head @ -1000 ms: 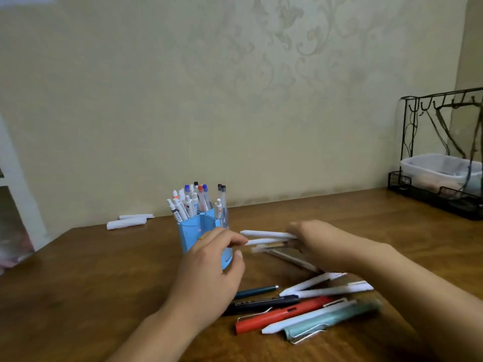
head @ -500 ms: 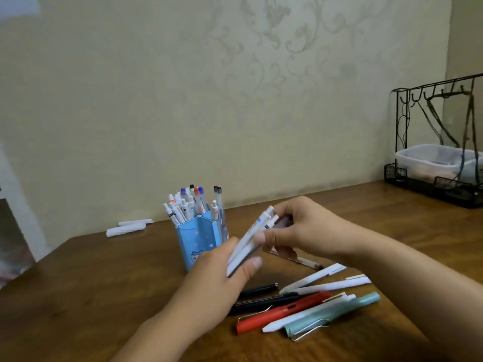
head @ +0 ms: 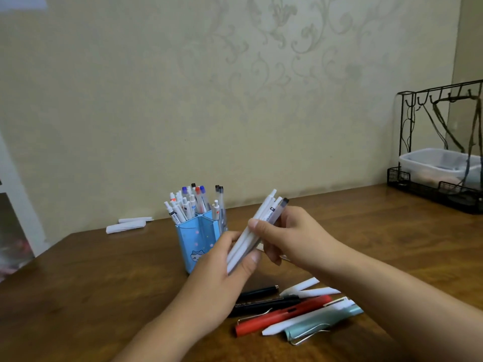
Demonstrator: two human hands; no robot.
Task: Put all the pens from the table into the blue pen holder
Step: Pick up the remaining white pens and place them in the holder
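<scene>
Both hands, left (head: 227, 259) and right (head: 290, 239), clamp a bundle of white pens (head: 257, 226) beside the blue pen holder (head: 194, 239); light, stiff, slippery barrels likely best held mid-length

Both forearms reach in from the near edge, angled toward the middle. The left hand (head: 224, 262) sits low, its fingers curled and the thumb pressed across the lower end of a bundle of pens (head: 257, 229). The right hand (head: 290, 235) is slightly higher and farther, thumb and fingers pinching the bundle's upper half.
</scene>
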